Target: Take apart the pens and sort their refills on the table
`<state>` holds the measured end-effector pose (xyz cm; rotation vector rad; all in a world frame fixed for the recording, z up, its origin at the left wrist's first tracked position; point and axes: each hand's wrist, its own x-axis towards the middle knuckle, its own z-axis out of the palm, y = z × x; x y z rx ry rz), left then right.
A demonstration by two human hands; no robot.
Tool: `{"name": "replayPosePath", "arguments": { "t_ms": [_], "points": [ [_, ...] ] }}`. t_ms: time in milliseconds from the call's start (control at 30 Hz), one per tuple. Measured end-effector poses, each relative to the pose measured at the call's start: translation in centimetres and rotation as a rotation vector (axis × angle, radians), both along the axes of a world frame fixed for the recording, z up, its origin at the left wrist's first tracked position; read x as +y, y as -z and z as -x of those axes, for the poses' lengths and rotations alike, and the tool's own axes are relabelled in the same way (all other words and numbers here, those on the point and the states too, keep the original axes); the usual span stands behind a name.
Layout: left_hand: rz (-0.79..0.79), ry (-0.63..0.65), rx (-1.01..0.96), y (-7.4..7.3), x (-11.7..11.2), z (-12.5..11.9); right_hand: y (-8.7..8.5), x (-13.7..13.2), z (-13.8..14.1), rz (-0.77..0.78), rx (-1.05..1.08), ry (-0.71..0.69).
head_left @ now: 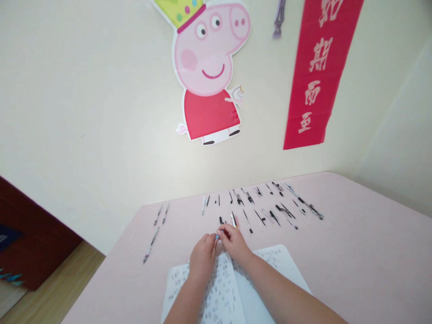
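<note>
My left hand (203, 257) and my right hand (235, 244) meet over the top edge of the written paper sheets (219, 297). Fingertips of both hands pinch a small light-blue piece (218, 236); its full shape is hidden by the fingers. Just beyond my right hand lie a white pen part with a dark tip (233, 219) and a short black piece (221, 220). Farther back, several pen parts, such as a slim dark refill (245, 217) and a clear barrel (266, 216), lie spread in two rough rows.
Two pens lie side by side at the table's left, one of them a clear pen (165, 213), with another pen (150, 245) nearer. At right rests a long pen-like piece (297, 194). The pink-covered table (357, 252) meets a wall bearing a pig cutout (212, 112) and red banner (312, 108).
</note>
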<state>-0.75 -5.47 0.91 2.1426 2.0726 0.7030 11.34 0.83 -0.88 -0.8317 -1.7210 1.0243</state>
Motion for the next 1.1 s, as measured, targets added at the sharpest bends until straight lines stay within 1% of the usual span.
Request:
{"name": "replayPosePath", "arguments": {
  "t_ms": [333, 633, 800, 933, 1000, 1100],
  "points": [
    [0.012, -0.026, 0.044, 0.2, 0.1, 0.3, -0.1, 0.0, 0.0, -0.001, 0.0, 0.019],
    [-0.106, 0.0, -0.026, 0.1, 0.0, 0.3, -0.2, -0.1, 0.0, 0.008, 0.022, 0.039],
    [-0.14, -0.067, -0.053, 0.7, 0.1, 0.6, 0.3, 0.4, -0.1, 0.042, 0.052, 0.116],
    [-0.153, -0.134, -0.072, 0.9, 0.2, 0.7, 0.4, 0.4, -0.3, 0.004, 0.011, 0.177],
    [-0.168, -0.166, -0.098, 0.8, 0.3, 0.9, 0.2, 0.1, -0.3, -0.044, -0.046, 0.162],
    [-0.203, -0.197, -0.138, 0.7, 0.4, 1.2, -0.3, -0.5, -0.2, -0.122, -0.165, 0.096]
  ]
}}
